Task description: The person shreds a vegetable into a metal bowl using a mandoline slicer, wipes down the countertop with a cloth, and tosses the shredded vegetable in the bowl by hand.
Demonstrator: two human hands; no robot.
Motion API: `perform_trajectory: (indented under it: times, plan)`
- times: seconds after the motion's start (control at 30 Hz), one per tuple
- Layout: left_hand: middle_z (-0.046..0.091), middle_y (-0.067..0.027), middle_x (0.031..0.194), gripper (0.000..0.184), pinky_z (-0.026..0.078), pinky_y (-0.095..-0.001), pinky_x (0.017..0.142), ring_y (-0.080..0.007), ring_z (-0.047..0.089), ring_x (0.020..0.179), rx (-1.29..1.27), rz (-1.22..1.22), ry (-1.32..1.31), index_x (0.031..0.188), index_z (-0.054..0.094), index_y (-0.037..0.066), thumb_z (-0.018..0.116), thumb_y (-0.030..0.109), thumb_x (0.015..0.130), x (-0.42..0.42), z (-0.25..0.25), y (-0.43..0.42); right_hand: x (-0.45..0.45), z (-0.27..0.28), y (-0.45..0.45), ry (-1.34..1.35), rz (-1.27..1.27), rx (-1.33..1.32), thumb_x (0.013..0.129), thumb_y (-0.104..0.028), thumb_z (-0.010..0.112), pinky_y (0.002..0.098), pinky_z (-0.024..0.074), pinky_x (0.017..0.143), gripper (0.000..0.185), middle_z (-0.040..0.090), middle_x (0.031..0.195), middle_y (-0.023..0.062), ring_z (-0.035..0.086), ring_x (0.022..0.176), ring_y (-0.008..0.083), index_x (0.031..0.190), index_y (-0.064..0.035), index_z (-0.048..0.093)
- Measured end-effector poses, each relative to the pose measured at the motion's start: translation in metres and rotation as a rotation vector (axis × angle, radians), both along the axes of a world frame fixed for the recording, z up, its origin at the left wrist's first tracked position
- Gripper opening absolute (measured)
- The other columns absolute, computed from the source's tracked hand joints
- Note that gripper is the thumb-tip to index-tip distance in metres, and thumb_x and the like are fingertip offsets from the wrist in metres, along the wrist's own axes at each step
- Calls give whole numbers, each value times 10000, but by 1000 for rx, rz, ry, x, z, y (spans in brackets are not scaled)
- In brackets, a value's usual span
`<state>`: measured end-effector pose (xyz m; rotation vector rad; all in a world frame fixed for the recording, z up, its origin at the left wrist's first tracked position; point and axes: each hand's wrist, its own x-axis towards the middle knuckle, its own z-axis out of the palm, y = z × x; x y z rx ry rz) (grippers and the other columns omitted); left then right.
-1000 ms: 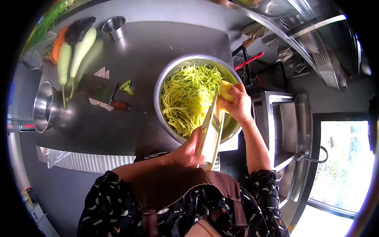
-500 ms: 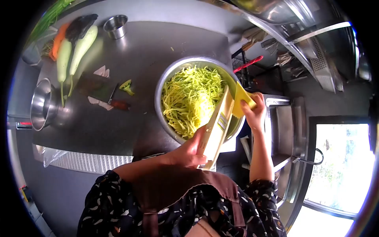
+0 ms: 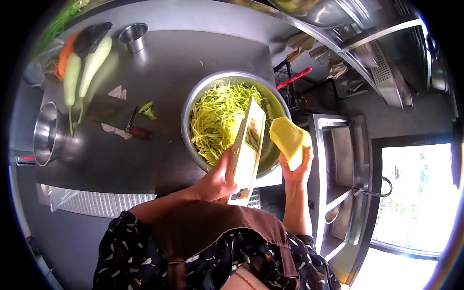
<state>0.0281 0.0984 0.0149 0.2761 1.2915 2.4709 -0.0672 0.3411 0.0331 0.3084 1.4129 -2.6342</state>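
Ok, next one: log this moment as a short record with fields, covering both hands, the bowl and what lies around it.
left-hand grip: closed on the slicer
right-hand grip: closed on a yellow vegetable piece
slicer: tilted, upper end over the bowl
vegetable piece: apart from the slicer in this view
bowl contents: yellow-green shreds
left of bowl: knife, cut green piece
far-left counter: two pale green gourds, steel cup

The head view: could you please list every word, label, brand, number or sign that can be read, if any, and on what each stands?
No text can be read.
Slicer: small marks along its side, too small to tell if they are letters.
Red patch at the far left: too small and blurred to read.
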Motion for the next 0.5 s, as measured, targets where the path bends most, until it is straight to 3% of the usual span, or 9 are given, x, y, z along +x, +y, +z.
perform_trajectory:
  times: [0.03, 0.1, 0.2, 0.23, 0.3, 0.37, 0.4, 0.5]
  plan:
    - [276, -106, 1400, 923, 231, -384, 1080, -214, 252, 1321, -5, 4, -5, 1467, 12, 104, 555, 15, 726, 0, 4, -1, 9, 5, -14, 122, -52, 156, 807, -390, 685, 268, 522, 682, 488, 603, 976, 93, 609, 815, 182, 1139, -58, 549]
    - [256, -98, 1444, 939, 211, -391, 1086, -212, 238, 1343, -53, -13, -105, 1474, -18, 109, 561, 90, 735, -1, 11, -3, 37, 14, -9, 272, 233, 330, 754, -287, 760, 290, 493, 794, 500, 587, 1045, 105, 605, 886, 196, 1134, -51, 538]
    - [281, -98, 1404, 926, 231, -384, 1077, -218, 255, 1322, 82, -13, -103, 1467, 20, 103, 570, 102, 723, -4, 1, 2, 47, 23, -13, 603, 517, 801, 696, -135, 765, 366, 443, 848, 366, 593, 988, 125, 550, 991, 195, 991, -20, 580]
    - [279, -101, 1386, 917, 240, -390, 1075, -222, 249, 1315, 132, -46, -102, 1462, 40, 101, 569, 74, 714, -2, 2, 5, 42, 6, -22, 637, 246, 1142, 734, -126, 720, 312, 456, 750, 250, 599, 878, 89, 557, 851, 156, 920, -12, 599]
    - [278, -86, 1380, 929, 243, -398, 1071, -214, 247, 1310, 148, -62, -125, 1465, 42, 118, 570, 83, 701, 3, 7, 9, -1, 2, -31, 228, 204, 1017, 775, -158, 692, 261, 461, 673, 231, 614, 818, 49, 564, 734, 120, 918, -1, 600]
    - [295, -79, 1375, 918, 249, -394, 1068, -205, 263, 1303, 159, -33, -45, 1466, 52, 124, 574, 85, 712, 1, 6, 11, -31, 18, -37, 280, 319, 843, 798, -192, 677, 233, 464, 626, 239, 625, 769, 16, 564, 672, 86, 914, 3, 600]
    - [295, -79, 1375, 918, 249, -394, 1068, -205, 263, 1303, 160, -33, -45, 1466, 52, 124, 574, 85, 712, 1, 8, 11, -30, 20, -37, 280, 317, 855, 796, -221, 689, 238, 475, 642, 268, 621, 755, 1, 565, 692, 73, 912, 5, 603]
    - [337, -73, 1347, 883, 278, -385, 1052, -197, 301, 1281, 152, -15, -127, 1457, 101, 129, 577, 48, 718, -8, 17, 3, 17, 47, -15, 375, 649, 882, 743, -328, 698, 337, 486, 827, 523, 646, 977, 118, 617, 917, 195, 1124, 16, 593]
